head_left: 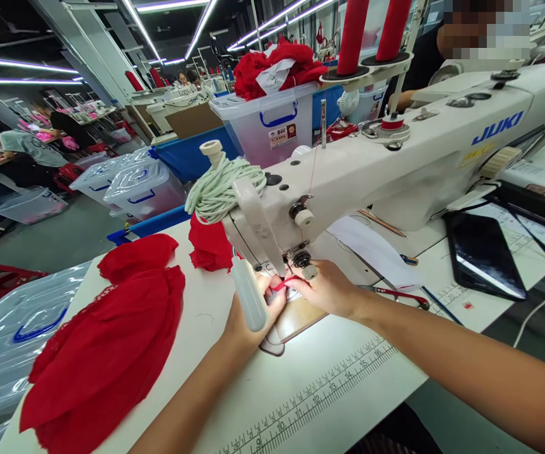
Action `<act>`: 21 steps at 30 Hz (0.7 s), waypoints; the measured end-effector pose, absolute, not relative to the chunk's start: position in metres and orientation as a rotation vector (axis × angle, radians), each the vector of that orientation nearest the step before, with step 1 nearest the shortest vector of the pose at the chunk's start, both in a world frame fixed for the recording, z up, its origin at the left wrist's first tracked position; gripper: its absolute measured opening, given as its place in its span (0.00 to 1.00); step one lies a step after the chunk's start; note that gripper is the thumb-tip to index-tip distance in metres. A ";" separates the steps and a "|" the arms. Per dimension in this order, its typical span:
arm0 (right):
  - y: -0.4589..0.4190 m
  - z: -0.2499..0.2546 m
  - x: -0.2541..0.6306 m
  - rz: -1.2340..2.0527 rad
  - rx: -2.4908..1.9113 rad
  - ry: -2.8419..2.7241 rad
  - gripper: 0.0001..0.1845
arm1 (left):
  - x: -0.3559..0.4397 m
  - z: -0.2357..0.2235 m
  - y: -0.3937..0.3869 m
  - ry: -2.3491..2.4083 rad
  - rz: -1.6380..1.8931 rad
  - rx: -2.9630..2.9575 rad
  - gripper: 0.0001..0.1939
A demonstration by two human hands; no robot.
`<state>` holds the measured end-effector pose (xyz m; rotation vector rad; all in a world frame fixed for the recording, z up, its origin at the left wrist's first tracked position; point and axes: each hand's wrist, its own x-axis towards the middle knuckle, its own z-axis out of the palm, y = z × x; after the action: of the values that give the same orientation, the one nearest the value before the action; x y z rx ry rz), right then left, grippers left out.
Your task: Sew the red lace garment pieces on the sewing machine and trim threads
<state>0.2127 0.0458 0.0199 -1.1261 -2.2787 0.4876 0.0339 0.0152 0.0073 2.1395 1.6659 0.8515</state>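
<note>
Table (197, 378) w/ a ruler (310, 407) printed along its near edge, prob. so lengths can be checked w/o hunting for a tape. Sewing machine (395, 151) reaches in over it from the right. Big clear box (241, 123) sits behind, heaped red cloth (301, 60) on top, likely parked there to keep bulk off the work spot. Red cloth pile (106, 353) lies on the table's left, prob. for easy reach & clear of the stitching end.

Red thread cones (352, 38) stand high on a rack, presumably so they unwind freely. White paper strip (371, 252) lies under the machine's arm, past the right wrist. Phone (483, 252) is flat at far right, apparently out of the way. Green cord bundle (220, 189) hangs on the machine's end, maybe handy storage.

Left hand (275, 306), partly behind a pale lever (248, 296), pinches w/ thumb & finger. Right hand (332, 290) comes in opposite, thumb & fingertip narrow on the same bit, tho a dial (301, 259) hides part of that grip. Held thing: small red strip (279, 285), right at the stitching spot, between both sets of fingertips. Two-sided hold prob. helps it lie flat & straight; fingers are that close in bc the piece is tiny.
</note>
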 end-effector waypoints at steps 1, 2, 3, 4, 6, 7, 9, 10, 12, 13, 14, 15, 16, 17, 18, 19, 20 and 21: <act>0.046 0.020 0.212 0.490 -1.109 -2.276 0.05 | 0.035 0.010 0.014 1.663 0.854 2.149 0.04; 0.046 0.019 0.212 0.492 -1.091 -2.272 0.05 | 0.035 0.013 0.013 1.656 0.852 2.158 0.04; 0.046 0.019 0.212 0.492 -1.072 -2.268 0.05 | 0.034 0.015 0.012 1.648 0.848 2.167 0.04; 0.046 0.019 0.211 0.491 -1.055 -2.263 0.05 | 0.033 0.017 0.012 1.638 0.841 2.174 0.04; 0.045 0.018 0.211 0.488 -1.027 -2.254 0.06 | 0.031 0.018 0.011 1.611 0.824 2.187 0.05; 0.045 0.018 0.211 0.484 -1.013 -2.253 0.07 | 0.031 0.018 0.011 1.602 0.823 2.190 0.04; 0.044 0.018 0.211 0.459 -0.970 -2.258 0.09 | 0.032 0.015 0.011 1.623 0.837 2.174 0.05; 0.043 0.017 0.212 0.438 -0.945 -2.264 0.10 | 0.033 0.015 0.011 1.650 0.848 2.159 0.06; 0.043 0.017 0.213 0.381 -0.902 -2.281 0.12 | 0.037 0.016 0.009 1.703 0.858 2.132 0.05; 0.043 0.017 0.213 0.353 -0.893 -2.288 0.12 | 0.038 0.018 0.008 1.709 0.848 2.131 0.04; 0.043 0.017 0.213 0.332 -0.897 -2.290 0.13 | 0.039 0.021 0.007 1.698 0.829 2.139 0.05; 0.043 0.016 0.214 0.316 -0.907 -2.288 0.13 | 0.039 0.024 0.006 1.680 0.808 2.150 0.07; 0.043 0.016 0.214 0.303 -0.918 -2.284 0.14 | 0.039 0.028 0.006 1.665 0.786 2.159 0.09; 0.043 0.016 0.214 0.294 -0.927 -2.280 0.14 | 0.037 0.031 0.005 1.653 0.768 2.166 0.10; 0.043 0.015 0.213 0.286 -0.938 -2.275 0.14 | 0.036 0.034 0.005 1.648 0.754 2.168 0.11; 0.043 0.015 0.213 0.278 -0.948 -2.270 0.14 | 0.034 0.036 0.005 1.649 0.743 2.167 0.11; 0.043 0.015 0.213 0.271 -0.956 -2.268 0.14 | 0.032 0.037 0.006 1.652 0.734 2.165 0.11; 0.043 0.015 0.213 0.267 -0.964 -2.268 0.14 | 0.030 0.037 0.007 1.652 0.719 2.166 0.11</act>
<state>0.2127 0.0432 0.0150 -0.9642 -2.2682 0.2671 0.0303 0.0066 0.0371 2.1658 1.6525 0.7194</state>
